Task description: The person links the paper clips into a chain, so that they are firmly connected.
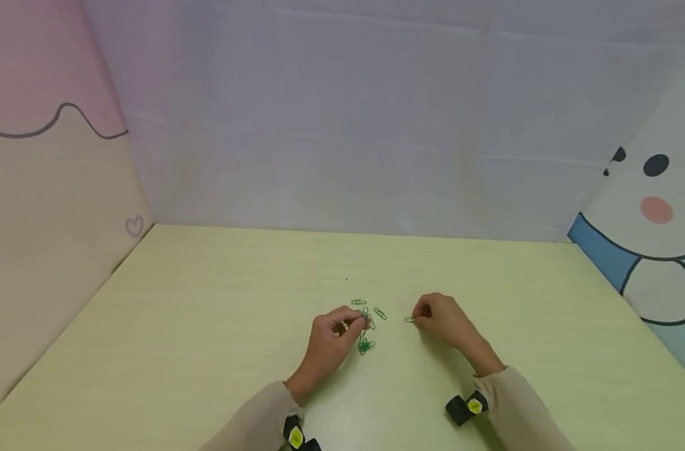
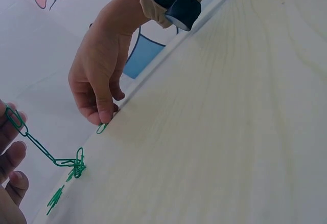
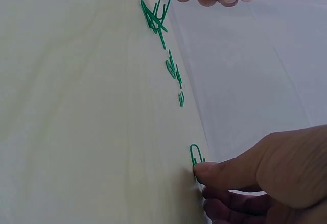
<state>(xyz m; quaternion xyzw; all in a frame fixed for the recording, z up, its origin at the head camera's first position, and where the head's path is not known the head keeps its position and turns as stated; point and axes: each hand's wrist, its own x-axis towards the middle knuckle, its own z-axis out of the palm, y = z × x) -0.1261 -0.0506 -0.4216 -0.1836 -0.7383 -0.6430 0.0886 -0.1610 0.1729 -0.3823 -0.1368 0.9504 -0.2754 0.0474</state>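
My left hand is slightly above the table, thumb and fingers pinching a chain of linked green paper clips. The chain's lower end bunches up on the tabletop, seen in the left wrist view. To the right, my right hand pinches a single green paper clip between thumb and fingertips, low over the table. One rounded end of that clip sticks out towards the left hand. Between and beyond the hands lie several loose green paper clips, among them one tilted clip and one farther back.
The pale wooden table reaches back to a white cloth wall. Printed panels stand at the left and right sides. A tiny dark speck is on the tabletop behind the clips. Each wrist carries a black strapped device.
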